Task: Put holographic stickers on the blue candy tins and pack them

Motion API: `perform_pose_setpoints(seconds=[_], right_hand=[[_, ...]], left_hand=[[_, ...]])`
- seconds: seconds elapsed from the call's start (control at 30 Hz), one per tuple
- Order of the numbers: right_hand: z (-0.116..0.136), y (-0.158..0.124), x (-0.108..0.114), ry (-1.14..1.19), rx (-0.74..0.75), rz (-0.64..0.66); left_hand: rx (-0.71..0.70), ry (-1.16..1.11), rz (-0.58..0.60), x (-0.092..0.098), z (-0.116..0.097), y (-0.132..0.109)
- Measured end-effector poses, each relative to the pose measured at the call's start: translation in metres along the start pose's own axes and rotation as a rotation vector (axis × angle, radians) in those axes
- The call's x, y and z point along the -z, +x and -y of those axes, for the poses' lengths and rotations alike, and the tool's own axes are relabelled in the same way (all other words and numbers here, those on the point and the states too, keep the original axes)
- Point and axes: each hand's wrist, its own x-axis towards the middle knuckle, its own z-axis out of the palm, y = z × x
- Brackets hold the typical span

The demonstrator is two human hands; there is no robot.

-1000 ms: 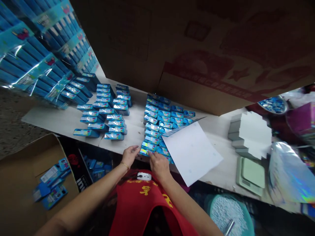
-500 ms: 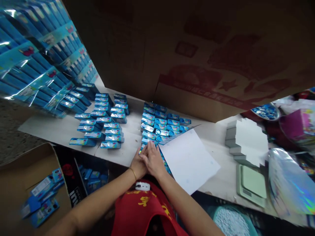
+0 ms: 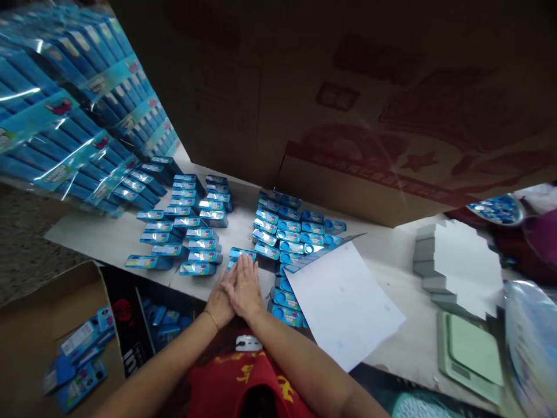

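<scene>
Partly beneath left grip and right grip sit blue boxes, whether grasped unclear.

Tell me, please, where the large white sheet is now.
In the head view, right of centre, the white sheet lies between the right hand and the green scale, partly hiding blue boxes.

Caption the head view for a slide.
Left hand and right hand overlap at blue printed boxes on a white table, near a white sheet.

Red star on large carton; lettering on its strip, blue boxes, red apron unreadable.
</scene>
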Motion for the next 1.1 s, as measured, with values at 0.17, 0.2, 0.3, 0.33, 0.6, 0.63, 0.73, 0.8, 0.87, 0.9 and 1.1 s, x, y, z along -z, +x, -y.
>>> perform_pose_setpoints(seconds=[0.17, 0.2, 0.3, 0.33, 0.6, 0.63, 0.73, 0.8, 0.87, 0.9, 1.1], right_hand=[[-0.007, 0.024, 0.016, 0.101, 0.021, -0.076], [-0.014, 0.027, 0.022, 0.093, -0.028, -0.134], [-0.034, 0.034, 0.036, 0.039, -0.213, -0.241], [-0.039, 0.035, 0.038, 0.023, -0.257, -0.236], [-0.041, 0.039, 0.024, -0.124, -0.190, -0.199], [-0.040, 0.040, 0.021, -0.138, -0.205, -0.204], [-0.038, 0.045, 0.013, -0.167, -0.236, -0.224], [-0.039, 0.049, 0.007, -0.175, -0.246, -0.255], [-0.039, 0.054, 0.001, -0.170, -0.241, -0.295], [-0.038, 0.057, -0.001, -0.160, -0.236, -0.311], [-0.019, 0.083, -0.015, -0.061, -0.161, -0.302]], left_hand=[[0.114, -0.049, -0.121, 0.018, 0.015, 0.003], [0.121, -0.066, -0.149, 0.024, 0.013, 0.012], [0.034, -0.090, -0.164, 0.040, 0.006, 0.063], [-0.010, -0.084, -0.158, 0.043, 0.005, 0.086], [-0.099, -0.006, -0.175, 0.040, 0.026, 0.229], [-0.097, -0.004, -0.165, 0.038, 0.028, 0.235], [-0.074, 0.008, -0.156, 0.031, 0.032, 0.240], [-0.094, 0.028, -0.159, 0.029, 0.035, 0.239], [-0.114, 0.055, -0.152, 0.030, 0.041, 0.236], [-0.119, 0.069, -0.145, 0.031, 0.045, 0.235], [-0.120, 0.126, -0.124, 0.042, 0.081, 0.233]])
